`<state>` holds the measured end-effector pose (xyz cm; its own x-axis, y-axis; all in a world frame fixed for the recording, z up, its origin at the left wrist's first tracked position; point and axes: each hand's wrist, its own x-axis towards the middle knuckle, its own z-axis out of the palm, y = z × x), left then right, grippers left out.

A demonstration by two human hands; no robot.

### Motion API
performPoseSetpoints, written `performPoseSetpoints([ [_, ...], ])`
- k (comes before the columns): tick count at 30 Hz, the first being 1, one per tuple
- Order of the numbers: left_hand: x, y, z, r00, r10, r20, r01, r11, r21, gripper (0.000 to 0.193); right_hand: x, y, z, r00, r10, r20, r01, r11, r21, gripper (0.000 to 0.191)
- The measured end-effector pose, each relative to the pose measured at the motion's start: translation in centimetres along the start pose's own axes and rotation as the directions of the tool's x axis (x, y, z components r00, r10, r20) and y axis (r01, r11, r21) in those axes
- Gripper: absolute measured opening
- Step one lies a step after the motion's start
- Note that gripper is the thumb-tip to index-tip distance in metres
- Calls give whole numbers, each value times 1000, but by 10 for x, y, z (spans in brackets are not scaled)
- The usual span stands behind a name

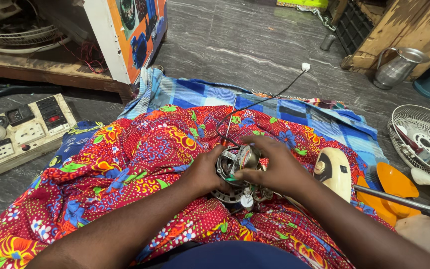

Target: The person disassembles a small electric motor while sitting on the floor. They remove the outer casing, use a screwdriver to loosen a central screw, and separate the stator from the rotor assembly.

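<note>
Both forearms enter from 6 o'clock and converge over the lap. The left hand (206, 172) is curled around the 9 o'clock side of a small fan motor (235, 172), gripping its metal housing. The right hand (272, 167) arches over the motor from 3 o'clock, fingers (247, 142) bent and pressed together on its top and thumb at its front edge. The motor rests on a red floral cloth (125, 164) at frame centre; a black wire (269, 97) runs from it toward 1 o'clock to a white plug (305, 66). A cream fan housing (335, 172) lies just beside the right wrist. At 2 o'clock stands a steel jug (398, 67), contents not visible.
</note>
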<state>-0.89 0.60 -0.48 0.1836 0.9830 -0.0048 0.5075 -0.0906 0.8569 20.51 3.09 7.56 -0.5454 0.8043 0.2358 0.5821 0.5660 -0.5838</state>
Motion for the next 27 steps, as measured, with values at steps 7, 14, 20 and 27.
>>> performPoseSetpoints([
  [7, -1, 1, 4, 999, 47, -26, -45, 996, 81, 92, 29, -34, -3, 932, 223, 286, -112, 927, -358, 83],
  [14, 2, -5, 7, 998, 65, 18, -66, 989, 130, 92, 28, -40, -18, 887, 357, 293, -228, 890, -395, 54],
  [20, -4, 3, 8, 999, 32, 35, -39, 972, 231, 106, 26, -37, -10, 874, 412, 258, -297, 873, -387, 63],
  [27, -10, 8, 8, 999, 40, 32, -47, 964, 263, 98, 10, -20, -10, 927, 328, 183, -271, 921, -282, 56],
])
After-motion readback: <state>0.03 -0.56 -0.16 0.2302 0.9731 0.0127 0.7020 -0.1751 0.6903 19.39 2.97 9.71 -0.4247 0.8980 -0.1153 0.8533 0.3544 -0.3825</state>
